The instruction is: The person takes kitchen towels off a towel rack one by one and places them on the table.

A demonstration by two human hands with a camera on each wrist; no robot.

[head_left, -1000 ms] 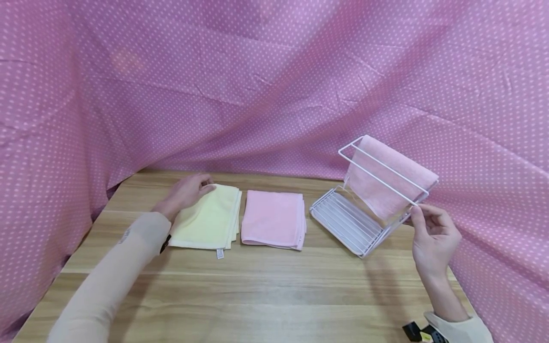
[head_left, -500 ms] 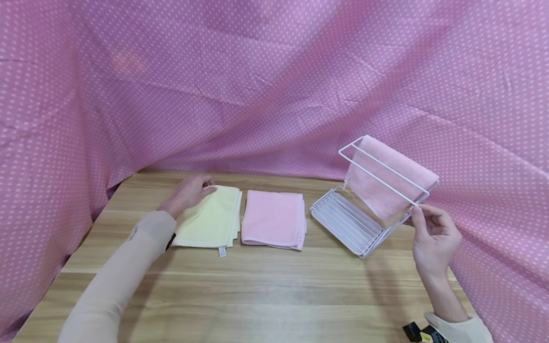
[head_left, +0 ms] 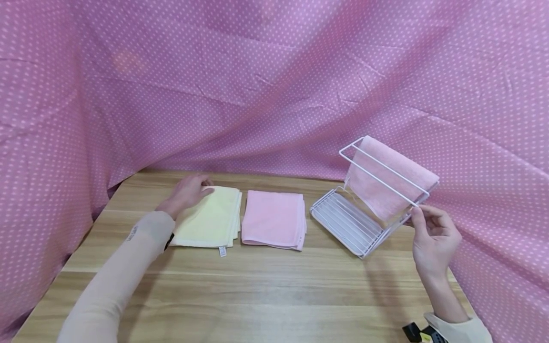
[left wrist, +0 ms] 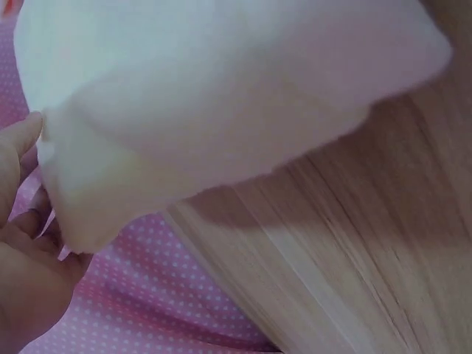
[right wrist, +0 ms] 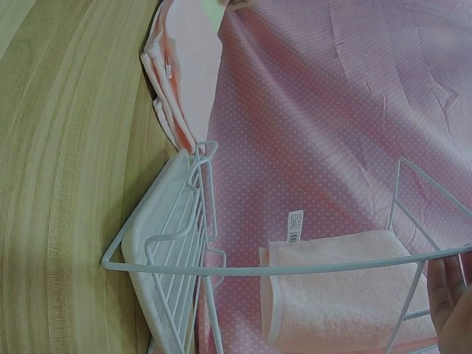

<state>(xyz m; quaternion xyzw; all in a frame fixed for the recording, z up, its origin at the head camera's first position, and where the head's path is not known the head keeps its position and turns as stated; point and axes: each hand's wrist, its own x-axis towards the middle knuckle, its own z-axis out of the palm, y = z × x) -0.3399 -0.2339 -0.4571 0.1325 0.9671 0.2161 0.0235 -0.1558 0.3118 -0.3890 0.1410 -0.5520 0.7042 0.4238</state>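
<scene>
In the head view, my left hand (head_left: 185,193) is at the far left corner of a folded yellow towel (head_left: 210,219). Thumb and fingers pinch the towel's edge there, with the fingers (left wrist: 33,214) partly behind it in the left wrist view. Beside it on the table lies a folded pink towel (head_left: 273,219). My right hand (head_left: 435,238) grips the near upper corner of a white wire rack (head_left: 373,171), thumb on the wire. A second pink towel (head_left: 390,174) hangs over the rack's back top bar; its label (right wrist: 295,225) shows in the right wrist view.
The rack's slatted base holds a pale tray (head_left: 347,224) and stands at an angle on the wooden table (head_left: 266,300). Behind the table and along both sides hangs a pink dotted cloth (head_left: 274,85). A black device (head_left: 422,332) sits at my right wrist.
My left hand has shifted slightly right and then a touch back, and the yellow towel's near edge and label have moved slightly. My right hand and the rack stay in place.
</scene>
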